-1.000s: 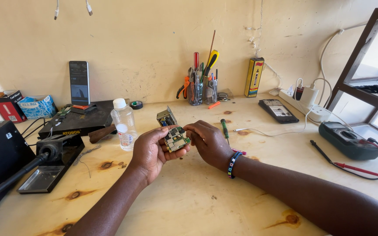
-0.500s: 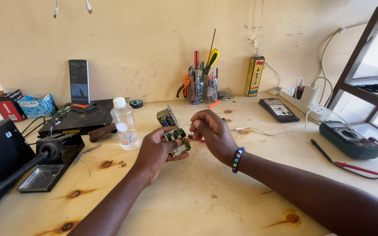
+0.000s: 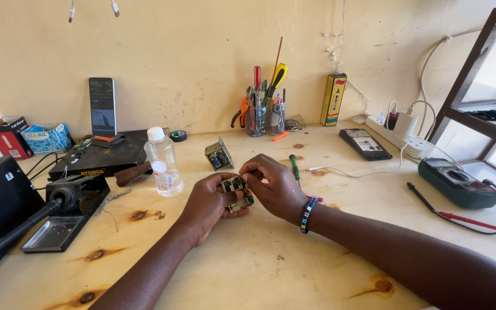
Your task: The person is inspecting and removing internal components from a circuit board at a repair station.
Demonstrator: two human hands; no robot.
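My left hand (image 3: 205, 202) holds a small green circuit board (image 3: 236, 193) with dark components, just above the wooden bench (image 3: 271, 258). My right hand (image 3: 276, 186) pinches the top of the same board with its fingertips; a beaded bracelet is on that wrist. A pink thin object sticks out under the right hand, partly hidden. Behind the hands stands a small metal-cased part (image 3: 218, 154), and a green-handled screwdriver (image 3: 294, 167) lies to their right.
A clear plastic bottle (image 3: 163, 163) stands left of the hands. At far left are a soldering stand (image 3: 58, 215) and a black box. A tool cup (image 3: 262, 117), yellow box (image 3: 333, 99), phone (image 3: 365, 143), power strip and multimeter (image 3: 457, 182) with leads line the back and right.
Both hands moved slightly nearer to me and lower with the board. The right hand's fingers shifted from the board's side to its top.
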